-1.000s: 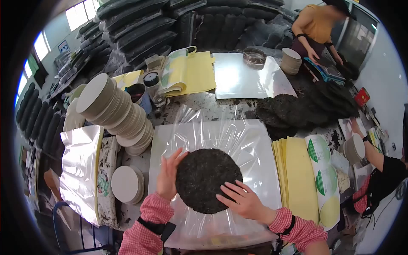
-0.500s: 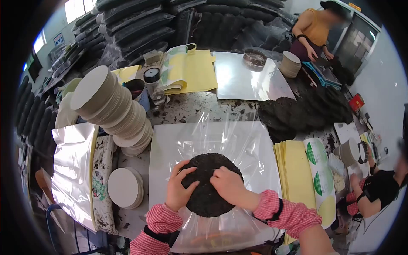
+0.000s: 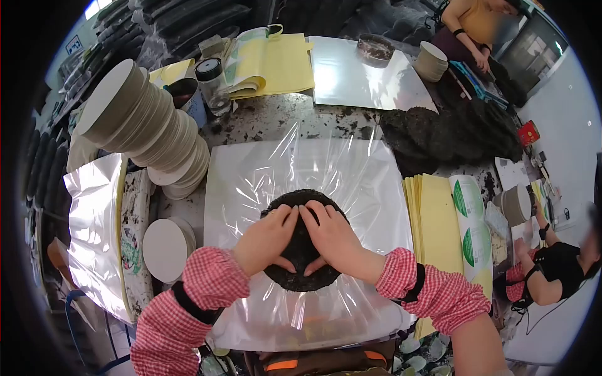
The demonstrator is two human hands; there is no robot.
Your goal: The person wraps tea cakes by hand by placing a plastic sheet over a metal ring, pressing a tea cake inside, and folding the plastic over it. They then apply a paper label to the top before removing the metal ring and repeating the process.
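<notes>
A round, dark cake of pressed dried flakes lies flat on a creased clear plastic film. The film rests on a white board in front of me. My left hand lies over the cake's left part, its fingers stretched out and the thumb apart below. Over the right part lies my right hand, likewise with fingers extended and the thumb apart. Fingertips of both hands nearly meet near the cake's upper middle; the thumb tips are close together lower down. Neither hand is wrapped around the cake, and the hands hide much of it.
Left of the board stand a leaning stack of pale discs, a smaller disc pile and silvery film sheets. Dark cakes lie heaped back right. Yellow sheets flank the board's right. Two people work at the right.
My hands have moved from the cake's upper left and right parts to meet over its middle. My view has tilted down, so everything sits higher.
</notes>
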